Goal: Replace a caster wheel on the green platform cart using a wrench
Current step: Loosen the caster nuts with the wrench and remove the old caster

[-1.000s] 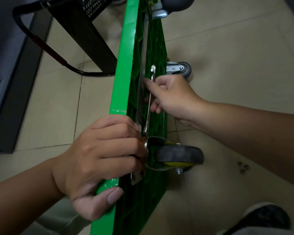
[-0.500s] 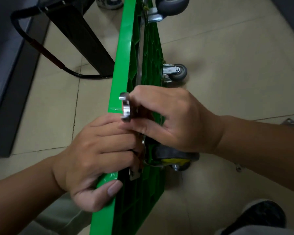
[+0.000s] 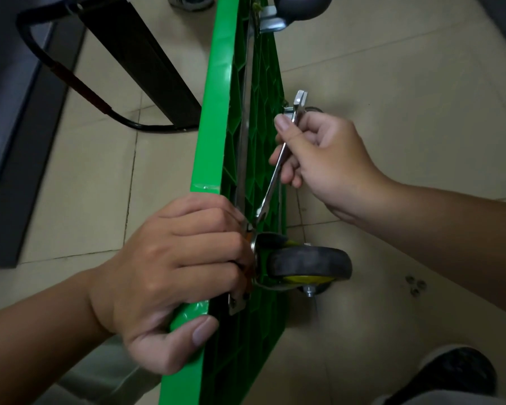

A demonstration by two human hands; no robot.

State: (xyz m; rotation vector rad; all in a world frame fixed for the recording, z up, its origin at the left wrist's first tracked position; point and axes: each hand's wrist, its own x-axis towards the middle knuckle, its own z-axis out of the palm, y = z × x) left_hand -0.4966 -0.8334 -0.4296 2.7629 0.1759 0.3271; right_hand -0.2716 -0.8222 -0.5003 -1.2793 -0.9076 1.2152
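Half a second back the right hand [image 3: 324, 159] sat on top of the left hand [image 3: 173, 258]. Now it has swung out toward 3 o'clock, and the thin silver metal wrench [image 3: 272, 185] went with it.

From the head camera, the big green plastic platform cart [image 3: 216, 112] stands on its side and runs from 12 to 6 o'clock. The left hand is curled round its edge, thumb underneath, fingertips by the wheel's metal plate. The right hand pinches the wrench near its top end. The wrench slants down to the plate of the black rubber caster wheel with the yellow middle [image 3: 310, 264], at 5 o'clock.

The wrench looks hard and smooth, so it may slip. Holding it far up should give the most push. The cart looks stiff but could tip, so it needs a firm hold.

Small loose metal nuts [image 3: 410, 279] lie on the pale tiled floor [image 3: 392, 83] at 4 o'clock. A black metal frame [image 3: 146, 54] stands at 11 o'clock. The cart's ribs and the left fingers sit close to the wrench's low end, so it probably has little room to swing.
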